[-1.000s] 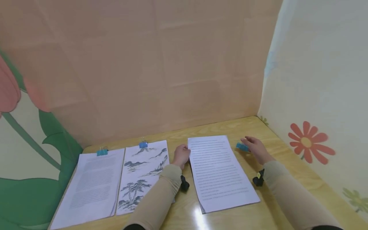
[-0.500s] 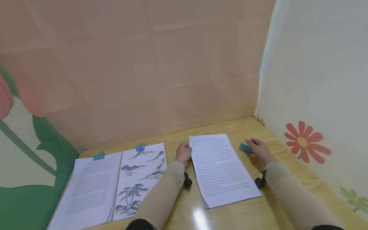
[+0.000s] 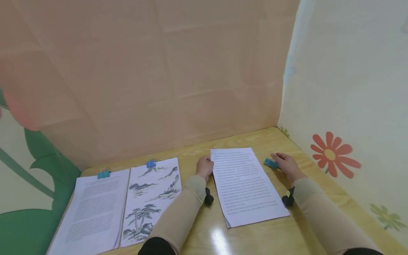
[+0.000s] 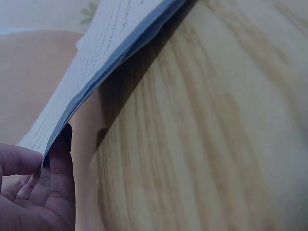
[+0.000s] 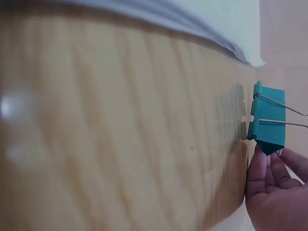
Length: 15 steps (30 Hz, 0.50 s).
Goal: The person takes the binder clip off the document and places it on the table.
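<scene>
A stack of printed sheets (image 3: 247, 187) lies on the right half of the wooden table, its far left part lifted a little. My left hand (image 3: 204, 167) pinches the left edge of that stack near its far corner, thumb on top and fingers beneath, as the left wrist view shows at the sheets' edge (image 4: 91, 82). To the right of the stack, my right hand (image 3: 285, 165) holds a teal binder clip (image 5: 269, 118) by one end, just above the table. The clip (image 3: 271, 163) is apart from the paper, and its jaws look closed.
At the left lie a printed stack (image 3: 92, 209) with a teal binder clip (image 3: 103, 174) on its top edge and a sheet with ink landscapes (image 3: 149, 202) under a blue clip (image 3: 151, 163). A brown-covered wall (image 3: 165, 88) and a flower-painted wall (image 3: 350, 88) border the table (image 3: 255, 237).
The head view has turned slightly right, shifting the left papers leftward. Both hands keep their holds on the stack and the binder clip, with the clip turned slightly.
</scene>
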Available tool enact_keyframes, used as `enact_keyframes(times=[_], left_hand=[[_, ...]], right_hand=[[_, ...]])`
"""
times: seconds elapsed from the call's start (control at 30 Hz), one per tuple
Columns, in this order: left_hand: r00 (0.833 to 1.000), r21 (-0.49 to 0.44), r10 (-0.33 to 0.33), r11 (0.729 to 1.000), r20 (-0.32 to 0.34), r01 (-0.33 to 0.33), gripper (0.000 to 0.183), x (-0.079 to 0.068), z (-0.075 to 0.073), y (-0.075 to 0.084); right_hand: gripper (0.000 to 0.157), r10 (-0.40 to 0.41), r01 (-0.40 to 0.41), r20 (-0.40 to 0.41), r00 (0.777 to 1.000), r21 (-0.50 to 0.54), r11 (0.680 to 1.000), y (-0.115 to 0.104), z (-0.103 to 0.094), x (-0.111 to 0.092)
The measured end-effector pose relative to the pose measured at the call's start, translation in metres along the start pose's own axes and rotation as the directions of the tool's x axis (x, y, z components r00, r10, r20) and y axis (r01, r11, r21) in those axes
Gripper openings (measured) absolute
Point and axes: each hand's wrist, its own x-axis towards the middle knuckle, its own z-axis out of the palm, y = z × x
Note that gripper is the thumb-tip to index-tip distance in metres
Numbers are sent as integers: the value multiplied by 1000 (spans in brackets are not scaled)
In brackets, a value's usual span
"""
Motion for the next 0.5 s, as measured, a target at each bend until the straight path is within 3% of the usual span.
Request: enact_keyframes(times=[0.33, 0.5], left_hand=[[1000, 37, 20, 999, -15, -19, 14, 7, 7, -9], [999, 45, 32, 998, -4, -32, 15, 6, 8, -5]], right_hand=[[86, 52, -51, 4, 999, -102, 993, -6, 5, -1], [87, 40, -39, 7, 999, -124, 992, -7, 4, -1]])
